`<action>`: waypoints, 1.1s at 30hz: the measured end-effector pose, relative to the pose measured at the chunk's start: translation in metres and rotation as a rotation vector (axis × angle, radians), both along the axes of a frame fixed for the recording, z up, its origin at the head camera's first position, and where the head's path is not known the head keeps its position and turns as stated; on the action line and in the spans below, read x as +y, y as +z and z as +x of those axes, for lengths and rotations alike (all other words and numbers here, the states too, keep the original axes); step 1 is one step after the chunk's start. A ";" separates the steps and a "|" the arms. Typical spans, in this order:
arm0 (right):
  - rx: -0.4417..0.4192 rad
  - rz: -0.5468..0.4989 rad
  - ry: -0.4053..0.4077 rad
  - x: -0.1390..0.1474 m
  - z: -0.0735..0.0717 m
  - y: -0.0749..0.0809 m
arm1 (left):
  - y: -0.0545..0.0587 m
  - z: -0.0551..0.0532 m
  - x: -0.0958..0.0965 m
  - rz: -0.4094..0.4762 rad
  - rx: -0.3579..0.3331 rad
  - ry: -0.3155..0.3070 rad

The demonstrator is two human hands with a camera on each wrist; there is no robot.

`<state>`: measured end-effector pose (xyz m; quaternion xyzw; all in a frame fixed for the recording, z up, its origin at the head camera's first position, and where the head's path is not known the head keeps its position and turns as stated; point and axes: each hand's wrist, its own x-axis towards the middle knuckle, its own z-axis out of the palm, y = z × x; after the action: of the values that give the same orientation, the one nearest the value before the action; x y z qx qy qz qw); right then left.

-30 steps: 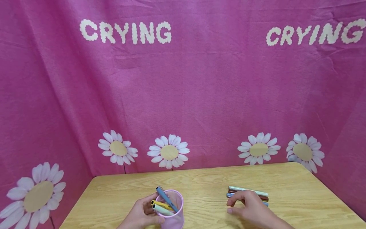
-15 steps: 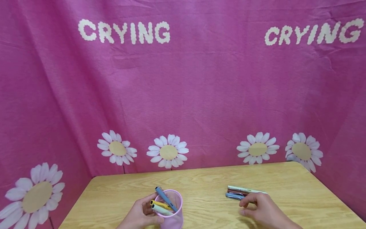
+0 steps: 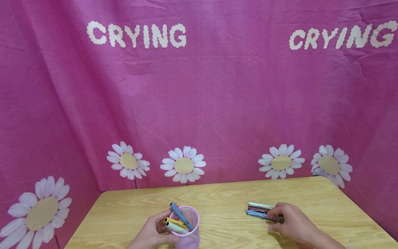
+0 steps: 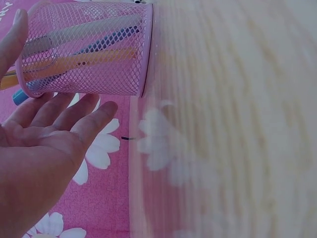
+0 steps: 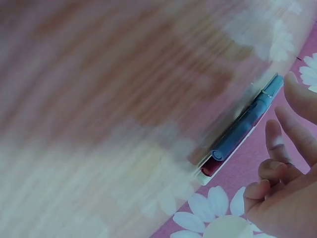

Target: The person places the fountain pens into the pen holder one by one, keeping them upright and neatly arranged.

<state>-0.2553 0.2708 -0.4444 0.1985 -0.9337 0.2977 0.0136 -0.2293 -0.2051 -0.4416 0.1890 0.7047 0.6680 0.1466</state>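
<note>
My left hand (image 3: 153, 231) holds a pink mesh pen cup (image 3: 192, 238) from its left side, thumb in front and fingers behind. Inside the cup lean a blue-grey pen (image 3: 181, 216), a yellow pen (image 3: 174, 222) and a pale green pen (image 3: 176, 228). The left wrist view shows fingers (image 4: 74, 111) along the mesh cup (image 4: 89, 44). To the right, my right hand (image 3: 289, 223) hovers at a blue pen (image 3: 256, 214). Its fingers (image 5: 297, 131) are spread beside that pen (image 5: 242, 126), with none between them. Behind it lie a dark red pen (image 5: 210, 166) and a pale green pen (image 3: 261, 205).
Everything stands on a light wooden table (image 3: 224, 207) with rounded far corners. A pink curtain (image 3: 217, 103) with daisies and the word CRYING encloses its back and sides. Bare wood lies between the cup and the pens on the table.
My right hand has moved rightward along the loose pens, from their left part toward their right end. The left hand and cup have stayed in place.
</note>
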 end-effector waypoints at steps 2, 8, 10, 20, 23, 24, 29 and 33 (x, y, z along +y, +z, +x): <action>0.035 0.023 0.007 0.000 -0.003 -0.001 | 0.001 0.000 0.000 0.001 -0.002 -0.003; 0.133 0.066 0.011 -0.003 -0.013 -0.003 | 0.002 0.000 0.001 0.015 0.010 -0.015; 0.160 0.075 0.008 -0.005 -0.016 -0.004 | 0.002 0.000 0.001 0.013 0.017 -0.016; 0.181 0.048 0.069 -0.009 -0.021 -0.008 | 0.001 0.000 0.000 0.019 0.031 -0.032; 0.136 0.022 0.080 -0.009 -0.020 -0.008 | 0.001 0.000 0.000 0.014 0.032 -0.024; 0.122 0.013 0.086 -0.010 -0.020 -0.008 | 0.001 0.000 0.000 0.011 0.028 -0.020; 0.122 0.006 0.110 -0.010 -0.020 -0.008 | 0.002 -0.001 0.001 -0.007 0.022 -0.005; 0.137 0.024 0.129 -0.008 -0.021 -0.009 | 0.000 0.000 0.001 0.002 0.023 -0.012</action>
<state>-0.2763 0.2630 -0.4536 0.2783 -0.9194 0.2722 0.0559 -0.2294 -0.2040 -0.4412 0.2011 0.7045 0.6656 0.1421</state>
